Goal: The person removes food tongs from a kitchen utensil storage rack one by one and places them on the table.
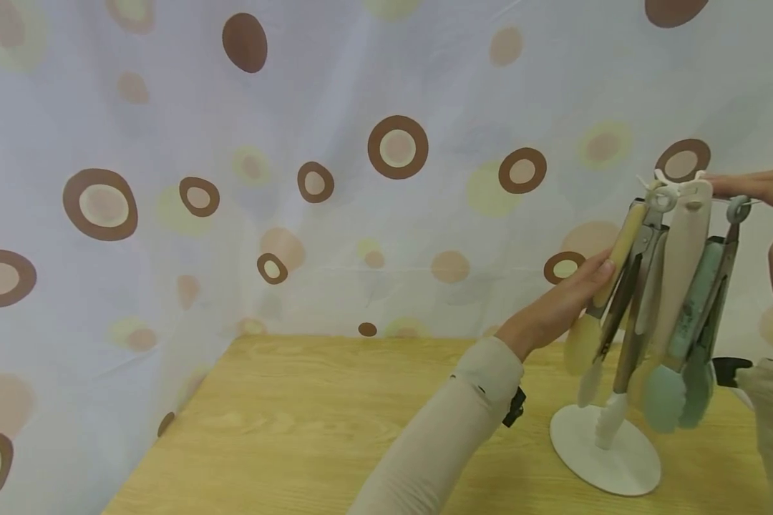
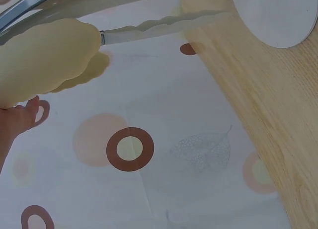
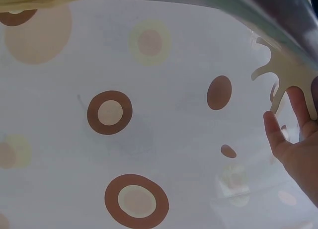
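A cream-white utensil rack with curved hooks (image 3: 285, 70) at its top and a round white base (image 1: 608, 465) stands at the right of the table. Several kitchen tongs hang from it, including teal tongs (image 1: 692, 307) and yellow tongs (image 1: 582, 343). My left hand (image 1: 563, 304) holds the yellow tongs by the handle, its thumb on the near side and its other fingers mostly hidden. At the top, my right hand (image 3: 298, 144) grips the rack by its hooks, with thumb and fingers touching them. A cream utensil handle (image 1: 683, 250) hangs between the tongs.
The wood-grain table (image 1: 283, 415) stretches left from the rack. Behind and to the left hangs a pale curtain (image 1: 335, 229) with brown, peach and yellow spots. A black strap piece (image 1: 515, 408) sits at the left wrist.
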Action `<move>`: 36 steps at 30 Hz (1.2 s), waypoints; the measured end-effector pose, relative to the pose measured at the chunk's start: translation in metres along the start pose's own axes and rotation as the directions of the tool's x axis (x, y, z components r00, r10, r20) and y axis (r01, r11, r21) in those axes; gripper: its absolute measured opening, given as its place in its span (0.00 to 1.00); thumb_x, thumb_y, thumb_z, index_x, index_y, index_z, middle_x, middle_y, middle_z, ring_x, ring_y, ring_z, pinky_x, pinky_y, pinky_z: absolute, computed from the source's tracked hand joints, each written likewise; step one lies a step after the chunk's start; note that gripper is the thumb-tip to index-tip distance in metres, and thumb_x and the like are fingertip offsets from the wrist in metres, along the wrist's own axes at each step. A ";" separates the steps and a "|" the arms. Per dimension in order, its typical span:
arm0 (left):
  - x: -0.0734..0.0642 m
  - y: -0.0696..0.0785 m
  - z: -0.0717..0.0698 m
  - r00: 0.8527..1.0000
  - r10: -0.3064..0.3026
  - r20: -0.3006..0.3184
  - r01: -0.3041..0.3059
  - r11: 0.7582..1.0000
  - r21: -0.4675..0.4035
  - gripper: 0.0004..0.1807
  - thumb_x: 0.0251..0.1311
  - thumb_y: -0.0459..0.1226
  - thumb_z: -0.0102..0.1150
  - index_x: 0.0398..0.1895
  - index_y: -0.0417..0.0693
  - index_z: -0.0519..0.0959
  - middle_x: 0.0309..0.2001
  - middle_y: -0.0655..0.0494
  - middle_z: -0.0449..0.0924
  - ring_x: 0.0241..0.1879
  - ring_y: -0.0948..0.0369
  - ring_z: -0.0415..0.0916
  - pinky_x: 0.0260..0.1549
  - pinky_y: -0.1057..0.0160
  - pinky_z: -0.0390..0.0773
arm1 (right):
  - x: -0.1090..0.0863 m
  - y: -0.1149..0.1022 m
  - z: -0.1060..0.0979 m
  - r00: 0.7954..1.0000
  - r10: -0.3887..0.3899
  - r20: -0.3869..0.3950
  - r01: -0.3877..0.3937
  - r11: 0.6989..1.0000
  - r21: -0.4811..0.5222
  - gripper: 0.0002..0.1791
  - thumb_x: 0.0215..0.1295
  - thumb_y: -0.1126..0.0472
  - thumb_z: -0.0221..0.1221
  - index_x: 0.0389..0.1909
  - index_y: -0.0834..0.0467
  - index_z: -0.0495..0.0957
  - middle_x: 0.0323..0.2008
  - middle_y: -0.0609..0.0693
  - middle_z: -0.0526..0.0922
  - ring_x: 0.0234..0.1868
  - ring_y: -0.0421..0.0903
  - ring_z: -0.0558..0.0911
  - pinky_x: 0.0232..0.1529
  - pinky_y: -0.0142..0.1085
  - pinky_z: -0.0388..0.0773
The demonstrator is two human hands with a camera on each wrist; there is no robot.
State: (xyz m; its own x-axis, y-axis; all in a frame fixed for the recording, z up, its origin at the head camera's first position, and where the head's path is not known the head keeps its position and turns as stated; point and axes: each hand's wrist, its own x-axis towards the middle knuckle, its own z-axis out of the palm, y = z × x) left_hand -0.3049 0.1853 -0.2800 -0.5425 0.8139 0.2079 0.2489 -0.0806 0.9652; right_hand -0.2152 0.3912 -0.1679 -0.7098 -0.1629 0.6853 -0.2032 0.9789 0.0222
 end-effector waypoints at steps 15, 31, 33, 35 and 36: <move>0.003 0.005 -0.002 0.999 -0.005 0.045 0.009 0.997 -0.077 0.27 0.77 0.48 0.28 0.76 0.70 0.42 0.72 0.76 0.42 0.68 0.76 0.45 0.64 0.64 0.56 | -0.007 -0.029 0.019 0.869 0.007 -0.495 0.190 0.919 0.346 0.24 0.75 0.66 0.35 0.52 0.61 0.81 0.47 0.11 0.68 0.53 0.16 0.66 0.59 0.21 0.57; 0.003 0.000 -0.008 0.997 0.061 0.048 -0.052 0.986 -0.159 0.29 0.73 0.40 0.35 0.75 0.65 0.49 0.66 0.74 0.57 0.58 0.73 0.62 0.57 0.69 0.63 | -0.012 -0.020 0.009 0.952 0.000 -0.305 0.049 0.987 0.153 0.37 0.44 0.82 0.35 0.57 0.66 0.75 0.53 0.71 0.76 0.65 0.51 0.69 0.51 0.12 0.50; 0.001 0.000 -0.011 0.997 0.068 0.038 -0.062 0.989 -0.131 0.29 0.73 0.38 0.36 0.75 0.64 0.51 0.68 0.74 0.56 0.62 0.74 0.59 0.61 0.68 0.59 | -0.012 -0.019 0.008 0.958 0.000 -0.288 0.050 0.985 0.166 0.39 0.41 0.82 0.35 0.58 0.67 0.75 0.53 0.71 0.75 0.66 0.50 0.68 0.56 0.15 0.51; -0.003 0.000 -0.014 0.997 0.073 0.032 -0.069 0.992 -0.103 0.29 0.73 0.37 0.38 0.75 0.62 0.53 0.68 0.74 0.57 0.63 0.75 0.57 0.62 0.68 0.57 | -0.011 -0.019 0.008 0.952 0.000 -0.305 0.053 0.985 0.165 0.38 0.42 0.81 0.35 0.57 0.67 0.75 0.53 0.70 0.76 0.64 0.31 0.65 0.49 0.12 0.53; -0.004 -0.001 -0.015 0.996 0.078 0.033 -0.075 0.993 -0.087 0.29 0.73 0.36 0.39 0.75 0.62 0.53 0.68 0.74 0.57 0.64 0.76 0.56 0.63 0.68 0.55 | -0.011 -0.019 0.008 0.951 -0.002 -0.310 0.053 0.986 0.156 0.37 0.44 0.80 0.35 0.57 0.66 0.76 0.53 0.69 0.76 0.60 0.21 0.62 0.46 0.11 0.56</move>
State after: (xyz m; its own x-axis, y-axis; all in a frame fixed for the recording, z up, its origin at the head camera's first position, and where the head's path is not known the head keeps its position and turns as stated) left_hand -0.3147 0.1733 -0.2791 -0.4951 0.8235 0.2770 0.2176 -0.1912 0.9571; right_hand -0.2092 0.3734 -0.1815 -0.4658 -0.1182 0.8770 -0.3431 0.9376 -0.0559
